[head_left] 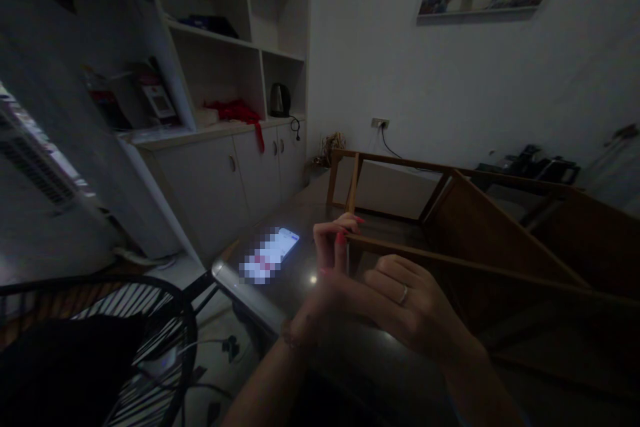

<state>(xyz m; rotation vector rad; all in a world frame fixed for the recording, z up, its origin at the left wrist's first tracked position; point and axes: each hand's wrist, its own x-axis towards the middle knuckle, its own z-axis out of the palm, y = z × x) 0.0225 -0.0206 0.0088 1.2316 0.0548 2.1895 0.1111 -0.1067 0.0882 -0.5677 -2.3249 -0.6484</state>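
A brown wooden frame (465,267), like a shelf rack with slanted panels, lies on the shiny dark table (310,213). At its near left corner is my left hand (327,263), closed, with thumb and fingers bent about the end of a rail. My right hand (407,310), with a ring on one finger, is closed beside it in front of the same rail. One of its fingers reaches across to the left hand's palm side. Anything between the right fingers is hidden. A lit phone (273,253), partly pixelated, rests on the table left of my hands.
A black wire-backed chair (187,327) stands at lower left, near cables on the floor. White cabinets (200,177) with open shelves line the left wall and hold a kettle (280,100) and red cloth (237,111). A plugged-in wall socket (380,123) sits behind the frame.
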